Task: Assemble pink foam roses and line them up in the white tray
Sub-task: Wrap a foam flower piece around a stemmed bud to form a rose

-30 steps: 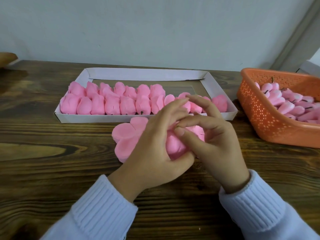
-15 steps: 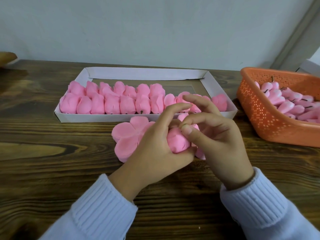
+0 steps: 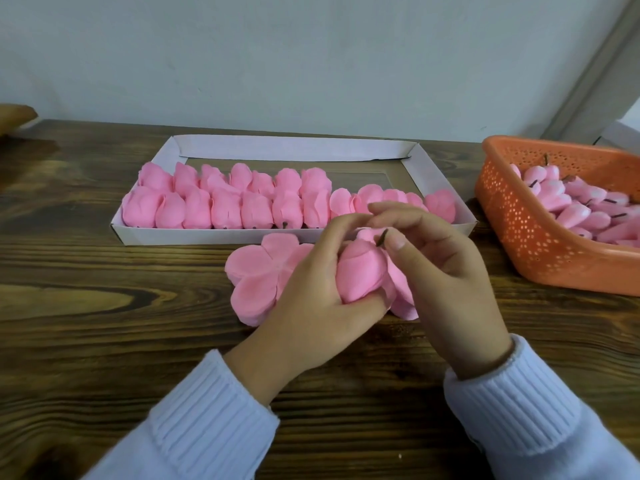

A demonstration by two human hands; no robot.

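Note:
My left hand (image 3: 311,299) grips a pink foam rose (image 3: 360,271) just in front of the white tray (image 3: 291,147); a short dark stem (image 3: 382,237) sticks out of the rose's top. My right hand (image 3: 446,271) curls beside it, its thumb touching the stem, its fingers arched over the top. Under and left of my hands lies a stack of flat pink petal pieces (image 3: 256,275). Several finished roses (image 3: 225,202) lie in rows in the tray's near and left part.
An orange perforated basket (image 3: 512,216) at the right holds several pink rose buds with dark stems (image 3: 568,206). The tray's far right part shows bare bottom. A brown object (image 3: 14,116) sits at the far left edge. The wooden table (image 3: 104,341) meets a wall behind.
The rose has turned in my left hand so its dark stem shows at the top. My right fingers have lifted off the petals and now meet the stem.

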